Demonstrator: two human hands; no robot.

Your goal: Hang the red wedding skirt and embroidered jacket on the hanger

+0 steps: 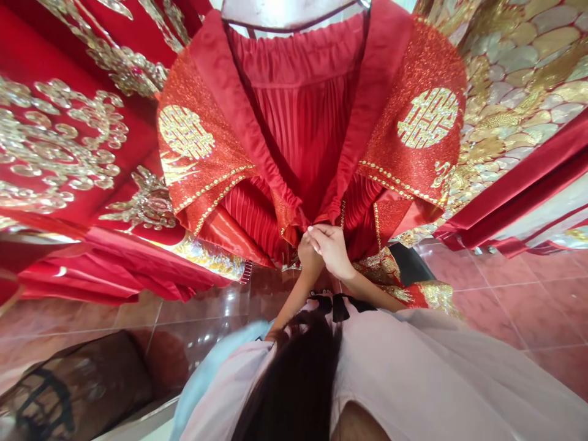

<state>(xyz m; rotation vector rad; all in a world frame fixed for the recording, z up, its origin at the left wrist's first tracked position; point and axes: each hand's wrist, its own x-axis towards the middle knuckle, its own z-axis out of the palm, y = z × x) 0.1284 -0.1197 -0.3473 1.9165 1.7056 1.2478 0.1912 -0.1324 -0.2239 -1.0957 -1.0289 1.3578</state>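
Head view: left hand (309, 253) and right hand (333, 250) reach forward, overlapping, their grip pinched on the red garment (303, 128).

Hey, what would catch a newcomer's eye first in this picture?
Probably the big red garment spread across the upper middle, with round gold emblems on its left and right sides. Next, the left hand and right hand, close together where its front edges meet. Glittering gold scale-patterned fabric stands out at upper right.
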